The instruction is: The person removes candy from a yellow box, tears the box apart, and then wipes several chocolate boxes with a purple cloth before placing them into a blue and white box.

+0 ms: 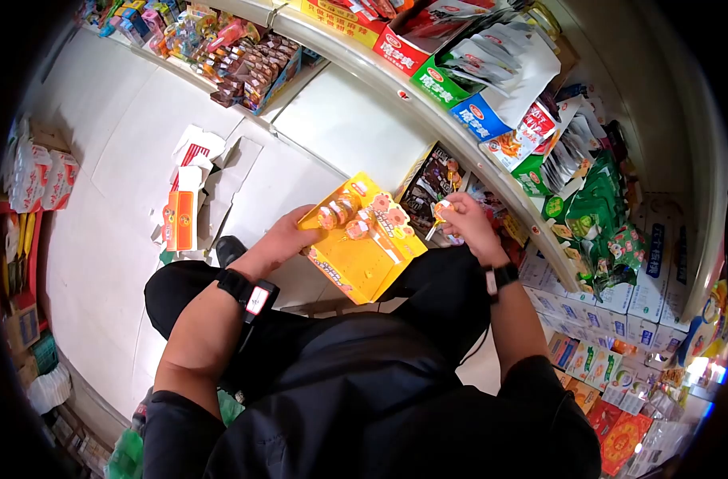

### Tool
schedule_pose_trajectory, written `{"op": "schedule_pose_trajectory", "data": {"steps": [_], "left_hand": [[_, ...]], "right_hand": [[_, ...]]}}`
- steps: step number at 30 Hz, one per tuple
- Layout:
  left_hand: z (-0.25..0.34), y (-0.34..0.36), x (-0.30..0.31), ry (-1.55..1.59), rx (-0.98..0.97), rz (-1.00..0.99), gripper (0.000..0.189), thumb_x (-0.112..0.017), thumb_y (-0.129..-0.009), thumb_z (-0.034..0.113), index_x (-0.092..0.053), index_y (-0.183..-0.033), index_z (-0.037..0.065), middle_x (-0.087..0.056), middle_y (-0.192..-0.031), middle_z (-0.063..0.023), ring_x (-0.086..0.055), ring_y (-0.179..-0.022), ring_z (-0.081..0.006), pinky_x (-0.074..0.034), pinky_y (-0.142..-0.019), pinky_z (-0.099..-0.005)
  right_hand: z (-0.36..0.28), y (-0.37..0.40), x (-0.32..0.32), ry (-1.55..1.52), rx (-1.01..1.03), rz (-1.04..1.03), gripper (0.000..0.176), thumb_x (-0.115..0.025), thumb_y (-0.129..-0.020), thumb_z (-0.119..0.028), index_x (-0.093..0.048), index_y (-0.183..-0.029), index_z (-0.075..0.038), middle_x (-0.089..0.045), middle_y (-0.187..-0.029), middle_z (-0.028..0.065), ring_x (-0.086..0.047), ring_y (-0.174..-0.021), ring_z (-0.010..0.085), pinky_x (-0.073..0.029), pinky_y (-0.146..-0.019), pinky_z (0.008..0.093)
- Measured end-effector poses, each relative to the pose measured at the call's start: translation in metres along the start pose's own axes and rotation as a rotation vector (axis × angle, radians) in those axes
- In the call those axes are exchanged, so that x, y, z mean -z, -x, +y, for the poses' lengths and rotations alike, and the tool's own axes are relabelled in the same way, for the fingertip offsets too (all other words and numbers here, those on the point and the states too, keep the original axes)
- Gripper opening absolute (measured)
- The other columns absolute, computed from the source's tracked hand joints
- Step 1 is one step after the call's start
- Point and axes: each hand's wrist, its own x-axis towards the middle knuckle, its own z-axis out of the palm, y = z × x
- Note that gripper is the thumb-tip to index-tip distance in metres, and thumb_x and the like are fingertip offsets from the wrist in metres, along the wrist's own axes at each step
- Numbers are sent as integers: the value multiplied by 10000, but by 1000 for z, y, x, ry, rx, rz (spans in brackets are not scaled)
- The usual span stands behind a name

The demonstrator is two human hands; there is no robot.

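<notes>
My left hand grips the left side of a yellow display box, holding it tilted above my lap. Several wrapped lollipops lie at the far end of the box; its near part shows bare yellow card. Pinched between the fingers of my right hand is a single lollipop, its white stick pointing down. That hand is just right of the box, apart from it. A dark printed box stands on the floor behind the lollipop, against the shelf.
Along the right, a curved shelf carries snack boxes in red, green and blue. Torn white and orange cardboard lies on the floor at left. More candy boxes sit at the upper left. Stacked cartons stand at lower right.
</notes>
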Motion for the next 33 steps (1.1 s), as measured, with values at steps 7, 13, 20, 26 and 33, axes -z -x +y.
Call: {"op": "schedule_pose_trajectory", "data": {"steps": [7, 13, 20, 26, 33], "left_hand": [[2, -1, 7, 37, 19, 46, 535, -637, -910, 187, -496, -1407, 48, -643, -981, 11, -553, -791, -65, -439, -663, -230], [0, -3, 12, 14, 1, 58, 505, -628, -896, 178, -517, -1367, 31, -667, -1058, -45, -622, -863, -115, -505, -733, -249], [-14, -14, 9, -36, -28, 54, 591, -623, -913, 155, -424, -1453, 22, -649, -1113, -52, -601, -900, -107, -494, -748, -254], [-26, -12, 10, -74, -116, 114, 638, -650, -868, 128, -411, -1438, -32, -630, -1239, -154, -619, -1117, -195, -502, -938, -307], [-8, 2, 5, 37, -109, 18, 574, -630, -865, 115, -479, -1408, 7, -655, -1104, -83, -626, -947, -140, -514, -783, -275]], "right_hand": [[112, -141, 89, 267, -40, 117, 405, -670, -878, -108, -543, -1253, -21, -598, -834, 41, -574, -650, 151, -480, -561, 306], [43, -100, 9, 295, 474, 278, 191, -660, -886, -74, -683, -1060, -1, -663, -917, 65, -635, -848, 165, -507, -756, 314], [-44, 35, -120, 682, 701, 11, 214, -662, -884, -124, -658, -1080, -36, -656, -970, 142, -658, -890, 337, -544, -769, 410], [-33, 40, -144, 1016, 609, 74, 484, -710, -858, -267, -563, -1234, 0, -621, -1027, 192, -656, -937, 372, -554, -785, 441], [-20, 27, -158, 933, 589, 83, 480, -749, -827, -285, -553, -1146, 16, -632, -1058, 220, -640, -969, 392, -528, -807, 463]]}}
